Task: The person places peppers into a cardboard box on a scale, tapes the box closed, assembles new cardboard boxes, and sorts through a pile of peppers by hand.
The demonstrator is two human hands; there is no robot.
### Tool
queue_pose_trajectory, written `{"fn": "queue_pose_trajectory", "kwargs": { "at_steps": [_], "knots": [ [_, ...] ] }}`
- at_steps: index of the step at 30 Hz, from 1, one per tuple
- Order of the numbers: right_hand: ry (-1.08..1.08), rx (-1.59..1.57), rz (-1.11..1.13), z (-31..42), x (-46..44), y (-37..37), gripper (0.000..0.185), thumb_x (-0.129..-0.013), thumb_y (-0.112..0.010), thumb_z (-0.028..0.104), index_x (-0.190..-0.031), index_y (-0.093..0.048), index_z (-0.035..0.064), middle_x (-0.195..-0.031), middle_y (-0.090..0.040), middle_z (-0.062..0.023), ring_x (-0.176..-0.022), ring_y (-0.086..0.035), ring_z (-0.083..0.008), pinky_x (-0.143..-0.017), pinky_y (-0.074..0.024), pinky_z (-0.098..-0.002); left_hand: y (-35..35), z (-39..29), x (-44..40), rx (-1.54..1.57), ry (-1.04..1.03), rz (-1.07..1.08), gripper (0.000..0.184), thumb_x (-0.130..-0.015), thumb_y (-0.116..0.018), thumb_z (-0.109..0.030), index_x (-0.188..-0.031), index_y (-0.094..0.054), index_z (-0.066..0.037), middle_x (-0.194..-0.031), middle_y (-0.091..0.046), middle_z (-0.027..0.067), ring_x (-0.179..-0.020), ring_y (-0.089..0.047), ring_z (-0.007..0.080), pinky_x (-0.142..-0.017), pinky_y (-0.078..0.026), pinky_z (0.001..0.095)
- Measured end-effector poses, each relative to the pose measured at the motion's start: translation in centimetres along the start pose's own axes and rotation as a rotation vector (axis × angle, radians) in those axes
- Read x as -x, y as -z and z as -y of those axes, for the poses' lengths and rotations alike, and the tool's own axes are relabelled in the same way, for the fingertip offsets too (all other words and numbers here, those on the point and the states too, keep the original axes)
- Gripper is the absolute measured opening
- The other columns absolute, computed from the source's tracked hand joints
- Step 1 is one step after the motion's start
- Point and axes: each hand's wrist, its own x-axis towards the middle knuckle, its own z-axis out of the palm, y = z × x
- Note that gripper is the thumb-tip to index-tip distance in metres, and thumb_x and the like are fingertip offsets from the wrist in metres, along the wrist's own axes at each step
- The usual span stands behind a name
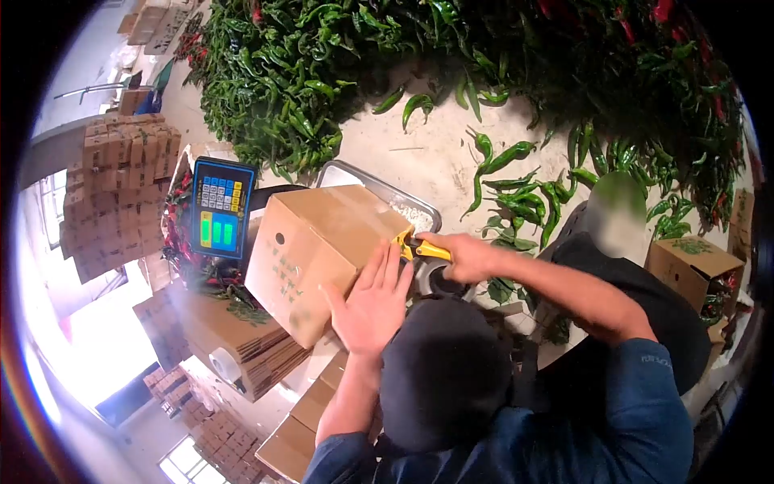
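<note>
My left hand (371, 306) lies with fingers stretched out against the near side of a closed cardboard box (302, 242), thumb apart. In my right hand (470, 256) is a yellow tape dispenser (429, 249), its front end touching the box's right upper edge; part of it is hidden by the fingers. The box sits tilted in view on a metal scale platform (427, 214). Just left of the box stands the scale's blue-framed display (218, 207), with lit green digits and a keypad.
A large heap of green peppers (274, 81) fills the far side, with loose peppers (524, 194) on the floor. Flattened cartons (234, 339) carry a white roll (225, 365). Stacked boxes (121, 185) stand left; an open box (693, 266) holds peppers at right.
</note>
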Motion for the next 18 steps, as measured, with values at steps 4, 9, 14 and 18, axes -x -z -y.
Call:
{"fn": "queue_pose_trajectory", "kwargs": {
  "at_steps": [4, 9, 14, 18],
  "knots": [
    [0.065, -0.244, -0.364, 0.1, -1.4, -4.5, 0.084, -0.075, -0.065, 0.009, -0.153, -0.034, 0.0029, -0.125, -0.062, -0.0286, -0.115, -0.063, -0.0363, -0.1, -0.0484, -0.0376, -5.9, -1.4, -0.7, -0.625, 0.157, 0.078, 0.092, -0.1, -0.045, -0.059, -0.155, -0.016, 0.009, -0.161, -0.026, 0.0246, -0.145, -0.036, 0.0386, -0.122, -0.026, 0.0505],
    [0.002, -0.367, -0.387, 1.6, -5.5, -4.1, 0.085, -0.075, -0.063, 0.007, -0.154, -0.034, 0.0058, -0.118, -0.065, -0.0263, -0.106, -0.066, -0.0306, -0.095, -0.0505, -0.0363, -5.2, -17.3, 0.7, -1.934, -0.874, -0.328, 0.059, -0.09, -0.06, 0.001, -0.147, -0.045, 0.0, -0.146, -0.051, 0.0204, -0.132, -0.052, 0.0275, -0.113, -0.039, 0.0373],
    [0.093, -0.257, -0.102, 4.6, -15.9, 3.6, 0.066, -0.075, -0.065, 0.01, -0.14, -0.053, 0.0149, -0.087, -0.07, -0.018, -0.069, -0.069, -0.0253, -0.061, -0.0561, -0.0379, 4.4, -21.9, -0.2, -1.742, -0.297, -0.52, 0.059, -0.1, -0.06, -0.023, -0.148, -0.036, 0.001, -0.135, -0.055, 0.0143, -0.12, -0.055, 0.0232, -0.104, -0.044, 0.0366],
    [-0.02, -0.156, 0.112, 7.4, -21.5, 7.7, 0.076, -0.068, -0.065, 0.004, -0.142, -0.059, 0.0227, -0.07, -0.063, -0.0024, -0.054, -0.056, -0.0117, -0.045, -0.0453, -0.0307, 6.3, -18.0, 0.0, -1.131, -0.396, -0.459, 0.057, -0.104, -0.054, -0.035, -0.149, -0.038, -0.003, -0.137, -0.055, 0.012, -0.123, -0.056, 0.0244, -0.103, -0.046, 0.0384]
  ]
}}
